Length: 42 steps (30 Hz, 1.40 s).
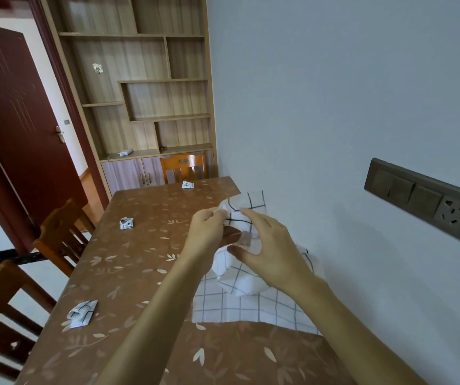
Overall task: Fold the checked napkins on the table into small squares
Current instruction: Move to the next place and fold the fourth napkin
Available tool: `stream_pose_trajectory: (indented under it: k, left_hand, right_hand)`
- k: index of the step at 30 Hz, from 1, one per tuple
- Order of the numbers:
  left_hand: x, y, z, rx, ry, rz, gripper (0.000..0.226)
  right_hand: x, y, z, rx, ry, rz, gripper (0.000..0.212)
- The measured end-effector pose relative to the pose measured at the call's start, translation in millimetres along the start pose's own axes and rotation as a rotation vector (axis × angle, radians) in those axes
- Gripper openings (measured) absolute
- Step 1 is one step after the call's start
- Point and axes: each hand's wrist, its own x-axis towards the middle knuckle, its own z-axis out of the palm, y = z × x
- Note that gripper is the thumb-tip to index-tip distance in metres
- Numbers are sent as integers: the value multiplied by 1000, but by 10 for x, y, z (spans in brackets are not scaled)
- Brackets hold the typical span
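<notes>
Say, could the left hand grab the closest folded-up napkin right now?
Probably not yet. The left hand is pinching the checked napkin with the right hand. Nothing on the table blocks the way to the folded napkin, so it likely could after letting go.

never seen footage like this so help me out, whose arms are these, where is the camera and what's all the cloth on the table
No machine here: the arms are a person's, filmed by one camera worn on their head, looking down. The left hand and right hand both grip a crumpled napkin, held above the brown table. A flat napkin lies beneath it. Three folded napkins lie further left: a near one, a middle one, a far one.
</notes>
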Motion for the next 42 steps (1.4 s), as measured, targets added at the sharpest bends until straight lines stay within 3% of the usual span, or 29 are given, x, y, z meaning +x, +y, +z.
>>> stream_pose_trajectory:
  k: [4, 8, 11, 13, 18, 21, 23, 27, 30, 31, 36, 39, 42]
  left_hand:
    - [106, 142, -186, -252, 102, -50, 22]
    - [225, 248, -438, -386, 159, -18, 19]
    - [301, 308, -535, -507, 191, -44, 17]
    - [318, 328, -537, -605, 168, -51, 21]
    - [360, 331, -551, -916, 31, -99, 18]
    - [485, 344, -587, -1083, -2, -128, 32]
    - [523, 390, -562, -1146, -12, -135, 37]
    - [479, 492, -500, -1187, -31, -156, 38]
    - [392, 543, -508, -1257, -75, -148, 36]
    - [365, 558, -514, -1280, -84, -144, 35]
    - [297, 561, -534, -1223, -73, -138, 31]
    - [310, 496, -600, -1064, 47, -114, 22]
    - [412, 432, -740, -760, 205, -88, 14]
  right_hand:
    - [-78, 266, -193, 78, 40, 178, 74]
    - [-149, 651, -274, 145, 2, 358, 30]
    - [-154, 859, -214, 175, 2, 392, 20]
    - [-134, 932, -193, 227, -47, 413, 29]
    - [-97, 1159, 15, 317, -197, 477, 88]
    - [-197, 1163, 200, 429, -140, 542, 69]
    - [-280, 1153, 366, 495, -123, 586, 69]
    - [-234, 1244, 616, 515, -148, 706, 72]
    - [-135, 1165, 603, 574, -67, 724, 32]
    - [-98, 1166, 616, 574, -36, 728, 28]
    - [-18, 1136, 600, 645, 58, 804, 74]
    - [66, 1070, 486, 694, 133, 754, 59]
    - [121, 1101, 314, 680, 238, 627, 48]
